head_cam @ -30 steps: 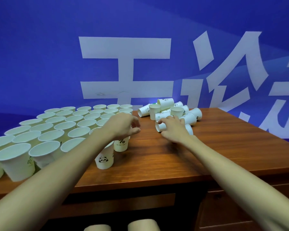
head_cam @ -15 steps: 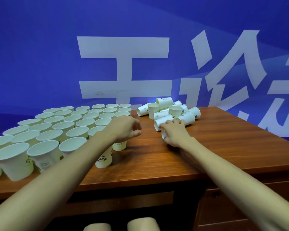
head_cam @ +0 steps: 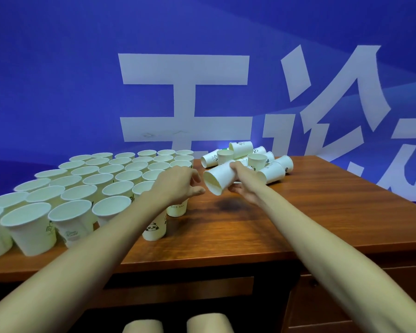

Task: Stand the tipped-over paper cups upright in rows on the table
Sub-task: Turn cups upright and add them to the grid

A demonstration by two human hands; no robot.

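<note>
My right hand (head_cam: 244, 182) grips a white paper cup (head_cam: 217, 179), held on its side above the table with its mouth facing left toward my left hand. My left hand (head_cam: 178, 185) hovers just left of that cup, fingers curled and apart, holding nothing. Behind the held cup lies a pile of tipped-over cups (head_cam: 255, 159) at the far middle of the wooden table (head_cam: 298, 217). Several rows of upright cups (head_cam: 87, 186) fill the table's left half. The nearest upright ones, a panda cup (head_cam: 154, 228) and a "NICE DAY" cup (head_cam: 177, 209), stand under my left forearm.
A blue wall with large white characters (head_cam: 185, 97) rises directly behind the table. Bare wood lies in front of and to the right of the pile. My knees (head_cam: 175, 323) show below the table's front edge, beside a drawer unit (head_cam: 322, 296).
My right hand has lifted one cup out of the pile and swung it left, mouth toward my left hand. My left hand has opened slightly and stayed near the row's end.
</note>
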